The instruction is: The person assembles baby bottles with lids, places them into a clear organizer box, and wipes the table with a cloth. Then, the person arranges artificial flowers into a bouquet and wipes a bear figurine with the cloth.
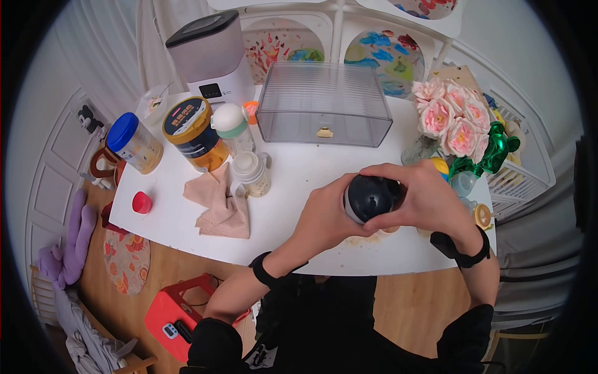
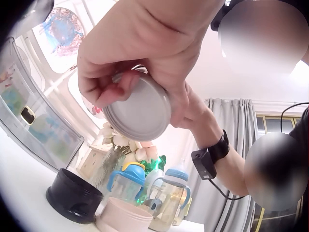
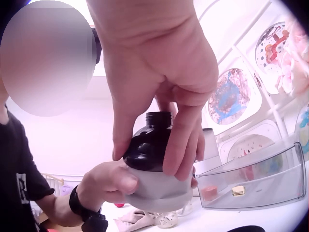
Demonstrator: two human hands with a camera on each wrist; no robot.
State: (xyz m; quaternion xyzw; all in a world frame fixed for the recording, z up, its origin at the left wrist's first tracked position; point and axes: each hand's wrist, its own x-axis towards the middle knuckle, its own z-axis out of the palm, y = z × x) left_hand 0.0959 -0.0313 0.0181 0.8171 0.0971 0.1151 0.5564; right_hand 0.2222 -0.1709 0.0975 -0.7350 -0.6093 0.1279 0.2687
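Observation:
Both hands hold a small formula dispenser above the table. Its black domed lid (image 1: pixel 370 198) has a short threaded spout, seen best in the right wrist view. My right hand (image 1: pixel 430 196) grips this lid from above, fingers spread down its sides. My left hand (image 1: pixel 328 215) is wrapped around the light grey cup (image 3: pixel 159 188) under the lid. The cup's flat round bottom (image 2: pixel 140 111) faces the left wrist camera. Below the hands, a black cup section (image 2: pixel 75 195) and a pale pink cup section (image 2: pixel 125 215) stand side by side on the table.
A clear drawer box (image 1: pixel 324 112) stands at the back. To the left are a lidded tub (image 1: pixel 198 134), a blue-capped jar (image 1: pixel 134 143), a bottle (image 1: pixel 251 174) and a pink cloth (image 1: pixel 218 202). Pink flowers (image 1: pixel 458 118) and several baby bottles (image 2: pixel 171 198) stand right. Crumbs lie near the front edge.

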